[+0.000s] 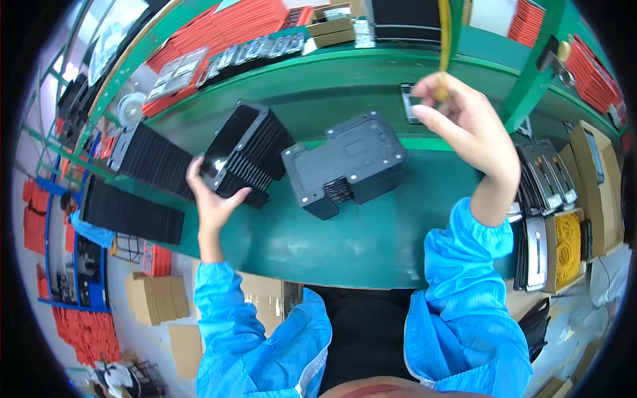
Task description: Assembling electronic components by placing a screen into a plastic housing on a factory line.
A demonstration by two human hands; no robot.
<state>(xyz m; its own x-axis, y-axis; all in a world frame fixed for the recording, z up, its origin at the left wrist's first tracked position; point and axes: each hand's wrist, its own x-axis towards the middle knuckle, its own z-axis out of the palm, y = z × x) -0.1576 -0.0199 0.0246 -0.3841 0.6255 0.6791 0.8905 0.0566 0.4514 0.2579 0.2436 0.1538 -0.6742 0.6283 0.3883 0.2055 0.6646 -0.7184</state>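
Note:
My left hand (215,209) grips the near end of a black ribbed plastic housing (242,149), its thumb and fingers spread around the corner. To the right lies a second black housing (352,156), with screws at its corners and a notch in its near side; neither hand touches it. My right hand (468,123) is raised at the far right of the bench, with fingers curled at the lower end of a yellow hanging cord (445,40). That end is blurred and partly hidden by the fingers. Behind this hand a small dark phone-like device (409,103) lies on the bench.
Stacks of black ribbed parts (156,159) stand along the bench's left side. A green post (541,66) rises at the back right. Flat devices (544,172) and a box of yellow rings (568,242) sit at the right. A shelf (371,63) with red trays runs behind.

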